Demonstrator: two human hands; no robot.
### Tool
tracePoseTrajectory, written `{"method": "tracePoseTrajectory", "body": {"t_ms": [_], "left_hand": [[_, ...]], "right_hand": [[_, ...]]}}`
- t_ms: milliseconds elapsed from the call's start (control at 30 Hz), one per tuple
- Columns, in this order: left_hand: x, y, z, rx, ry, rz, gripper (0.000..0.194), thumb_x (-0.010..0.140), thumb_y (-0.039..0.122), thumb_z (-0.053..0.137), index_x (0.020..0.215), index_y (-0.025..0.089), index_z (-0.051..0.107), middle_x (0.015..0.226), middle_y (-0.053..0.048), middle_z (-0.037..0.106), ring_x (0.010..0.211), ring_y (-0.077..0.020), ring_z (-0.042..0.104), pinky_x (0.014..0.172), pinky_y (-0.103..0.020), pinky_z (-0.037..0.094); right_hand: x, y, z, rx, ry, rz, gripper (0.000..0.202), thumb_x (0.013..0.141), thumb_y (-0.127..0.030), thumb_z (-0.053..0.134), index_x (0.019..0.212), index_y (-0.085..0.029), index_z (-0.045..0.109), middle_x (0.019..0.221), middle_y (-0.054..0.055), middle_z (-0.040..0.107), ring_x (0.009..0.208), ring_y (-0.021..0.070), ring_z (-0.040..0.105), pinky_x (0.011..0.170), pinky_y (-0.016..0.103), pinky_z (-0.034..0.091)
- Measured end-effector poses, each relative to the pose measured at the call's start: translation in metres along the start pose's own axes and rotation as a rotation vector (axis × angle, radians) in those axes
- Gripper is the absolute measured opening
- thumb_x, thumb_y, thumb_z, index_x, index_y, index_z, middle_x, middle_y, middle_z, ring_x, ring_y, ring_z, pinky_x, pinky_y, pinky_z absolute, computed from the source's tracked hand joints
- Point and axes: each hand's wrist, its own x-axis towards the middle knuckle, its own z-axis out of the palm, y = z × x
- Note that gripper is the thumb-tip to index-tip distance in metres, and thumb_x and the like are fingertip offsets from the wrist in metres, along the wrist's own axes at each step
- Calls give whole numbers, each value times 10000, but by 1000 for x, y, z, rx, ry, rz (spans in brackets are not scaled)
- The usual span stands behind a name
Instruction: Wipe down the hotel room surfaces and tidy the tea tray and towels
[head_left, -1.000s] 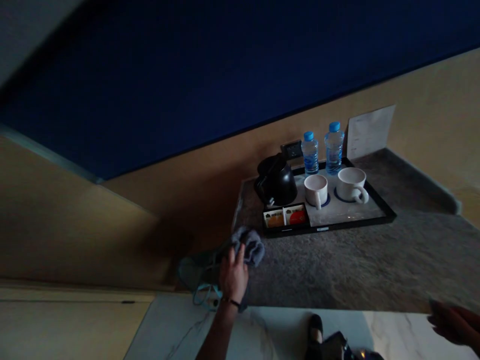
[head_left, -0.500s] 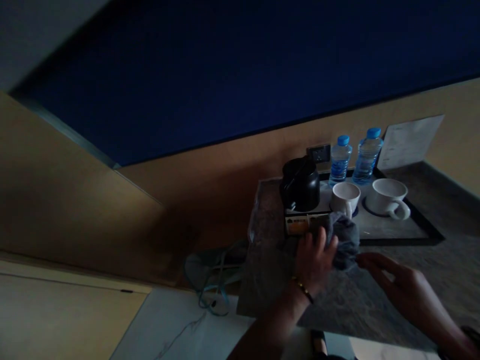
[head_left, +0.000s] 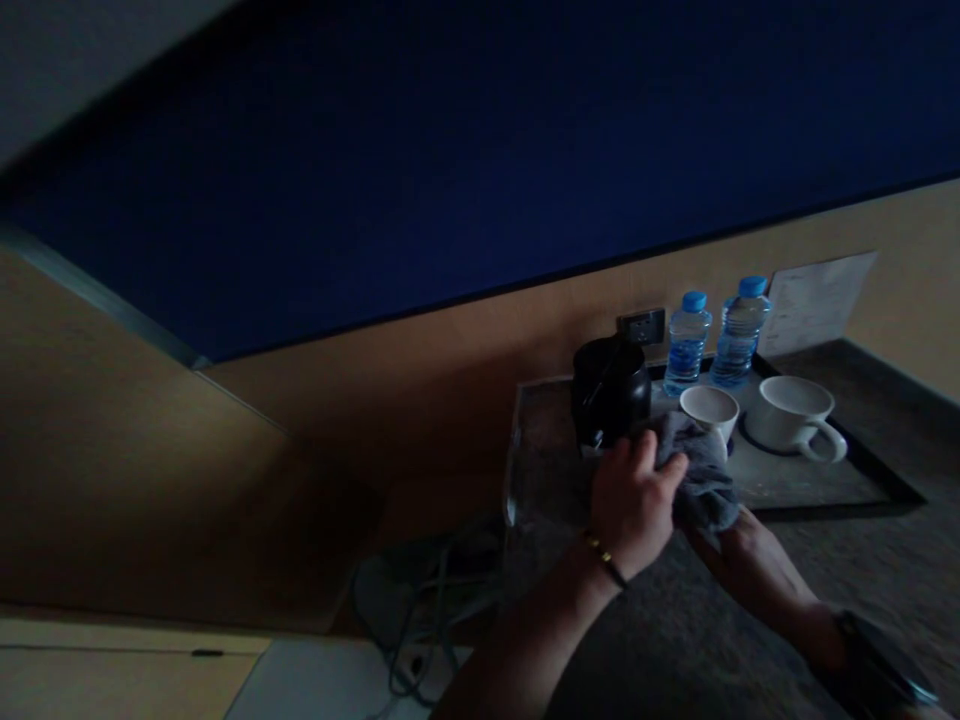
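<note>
A crumpled grey cloth [head_left: 705, 485] is bunched up over the front edge of the tray [head_left: 817, 488]. My left hand [head_left: 634, 500], with a bracelet at the wrist, is closed on the cloth's left side. My right hand [head_left: 739, 555] comes in from below right; its fingers are partly hidden beneath the cloth and appear to hold it. Right behind the cloth stands a white mug [head_left: 711, 408], its lower part partly covered. A black kettle [head_left: 611, 392] is just beyond my left hand.
Two water bottles with blue caps [head_left: 686, 345] stand at the back of the tray. A larger white mug [head_left: 787, 410] is on its right. Behind are a wall socket [head_left: 643, 326] and a leaning paper sheet [head_left: 814, 305]. Looped cables [head_left: 435, 590] hang left of the grey countertop [head_left: 847, 570].
My right hand has moved left and under the cloth, from pinching its lower edge. The cloth has shifted slightly, and the orange-and-white packets by the kettle are now hidden. The view has tilted up a little.
</note>
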Motion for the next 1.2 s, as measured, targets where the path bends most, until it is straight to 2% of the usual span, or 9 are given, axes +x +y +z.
{"method": "tracePoseTrajectory", "body": {"t_ms": [133,333,467,633,733,800,867,1000,1200], "left_hand": [[16,-15,18,-118,-158,-47,390,838,162,517,1181,293,650,1128,-67,599,945,-240,574,803,-383,574],[-56,-89,25,-522,-51,-494,569,760,84,563,1303,251,587,1306,-80,577,1178,-238,573,1092,-402,456],[-79,-108,31,-672,-27,-548,555,734,60,563,1255,241,629,1307,-67,607,1211,-224,574,1108,-376,442],[-78,-137,-37,-559,71,-535,446,775,134,569,1195,249,665,1200,-41,680,1099,-204,642,1025,-346,511],[-49,-141,-90,-355,319,-435,396,829,216,576,1217,257,645,1209,-38,660,1100,-201,632,1003,-342,520],[-12,-127,-101,-214,445,-289,446,838,190,571,1275,268,604,1289,-49,596,1182,-209,574,1045,-362,486],[33,-106,-87,-108,386,-123,478,842,174,576,1308,284,578,1368,-58,523,1226,-227,522,1061,-392,466],[115,-88,-30,5,54,56,439,840,331,625,1277,326,598,1398,-67,490,1165,-292,524,1006,-489,471],[184,-142,1,-322,-31,-176,374,850,367,608,1199,243,662,1178,-99,643,1094,-260,603,1023,-385,452]], "right_hand": [[-8,1,17,-123,29,-14,342,1045,-338,322,1111,-157,605,1077,115,651,1038,288,600,803,411,549],[-11,4,26,-58,-12,4,330,1065,-357,329,1243,-171,536,1233,67,571,1174,229,511,960,391,447],[-6,2,24,-32,28,-27,306,1061,-367,367,1195,-169,559,1165,62,592,1123,232,529,955,384,418],[17,7,3,74,73,25,278,1051,-353,416,1246,-197,539,1207,46,593,1126,196,551,939,313,454],[56,19,3,46,109,93,441,1038,-486,390,1340,-178,480,1248,98,587,1119,248,577,913,371,503],[91,30,18,38,136,157,669,985,-621,396,1421,-115,391,1306,179,542,1157,324,554,913,462,519],[125,39,41,64,158,208,778,920,-672,442,1406,-66,400,1316,233,515,1185,381,518,936,535,501],[161,45,86,119,195,222,536,905,-486,401,1218,-79,557,1109,224,606,1068,382,566,930,582,487],[159,32,101,74,295,268,875,912,-606,430,1455,47,220,1428,320,322,1331,413,330,1049,608,403]]}}
